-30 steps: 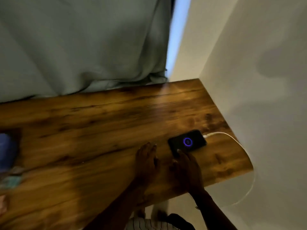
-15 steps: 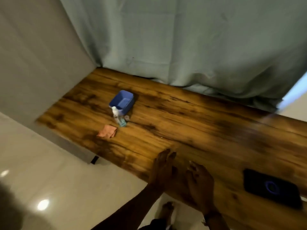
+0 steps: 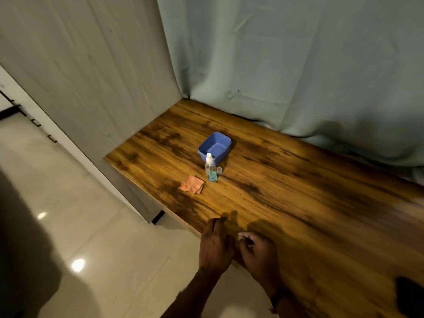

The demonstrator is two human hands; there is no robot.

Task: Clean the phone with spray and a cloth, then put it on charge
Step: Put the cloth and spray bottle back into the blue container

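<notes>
Both hands are hanging over the near edge of the desk [image 3: 298,203], close to each other and holding nothing. The left hand [image 3: 215,246] is showing its back, with the fingers straight and together, pointing to the far side. The right hand [image 3: 259,251], just beside it, is curling its fingers loosely inward. If they are touching the wood I cannot tell, because this part is blurred.

At the left, the pale tiled floor [image 3: 91,226] is reflecting two spots of light. On the left part of the desk a pink-orange cloth [image 3: 192,187] is lying folded. Just right of it the spray bottle [image 3: 210,171] is standing upright, clear, with a white top and a little blue liquid at the bottom. A small clear cap [image 3: 219,169] is standing beside it. A blue tub [image 3: 215,146] is sitting just behind the bottle. A grey-green curtain [image 3: 298,65] is hanging along the far side. The phone [image 3: 409,297] is lying at the near right, dark, cut by the picture's edge, well apart from the cloth and the spray.
</notes>
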